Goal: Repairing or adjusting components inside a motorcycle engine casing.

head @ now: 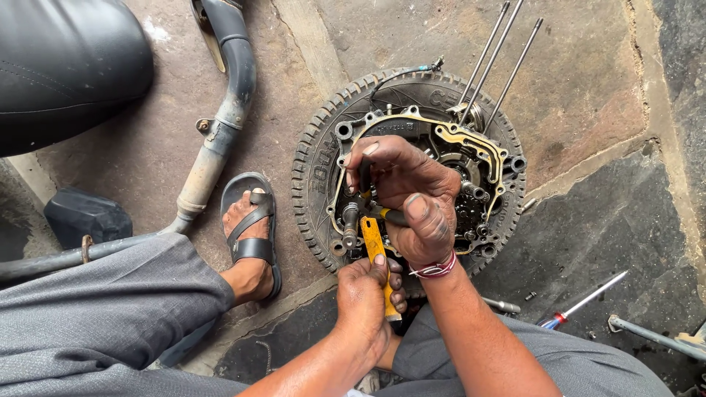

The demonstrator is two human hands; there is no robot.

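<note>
Open engine case (441, 158) lying on a tyre (312, 176), cover already off, inner gears exposed. Left hand (368, 298) clenches a yellow-handled tool (375, 246); right hand (412, 195) closes around the tool's dark shaft inside the case, so work there seems unfinished.

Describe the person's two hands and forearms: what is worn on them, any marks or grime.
Both forearms are bare, with no sleeves or gloves in view. The right hand has a band of red and white thread wound around the wrist. The left hand wears nothing on hand or wrist. Fingers and nails of both hands are smeared with dark grease. No rings or watch show.
</note>
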